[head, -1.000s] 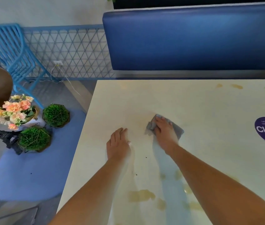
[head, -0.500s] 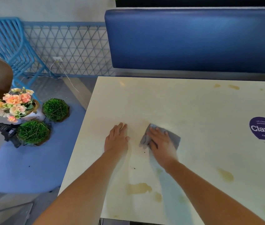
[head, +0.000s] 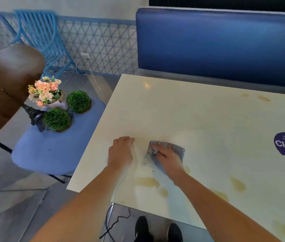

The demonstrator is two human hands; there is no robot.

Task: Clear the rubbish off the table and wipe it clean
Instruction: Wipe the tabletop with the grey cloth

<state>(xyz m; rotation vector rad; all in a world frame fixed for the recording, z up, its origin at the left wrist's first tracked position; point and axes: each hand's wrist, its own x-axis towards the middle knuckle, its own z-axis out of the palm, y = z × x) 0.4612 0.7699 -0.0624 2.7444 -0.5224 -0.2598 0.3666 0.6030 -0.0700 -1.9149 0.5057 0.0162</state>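
Your right hand [head: 168,157] lies flat on the grey cloth [head: 176,151], fingers [head: 156,145] straight and spread, pressing it to the counter [head: 199,116] near the front-left part. Nothing is pinched or curled round; it is a palm-down press. Your left hand [head: 120,151] rests just beside it to the left, on bare counter, fingers bent under at the tips and holding nothing, likely just bracing.

The key relation: the brown spills [head: 147,181] lie nearer you than the cloth, just behind the right wrist, with more stains [head: 237,185] off to the right and a few at the far right edge [head: 263,98]. The cloth's long side runs roughly left to right. The right hand is the nearer one for all of these. Tiny dark crumbs [head: 153,171] sit just beside the cloth's near edge.

Both forearms reach forward, the right angled inward. No rubbish shows on the counter, so wiping looks like the current step, with plenty unwiped. Next stroke probably pulls back toward you.
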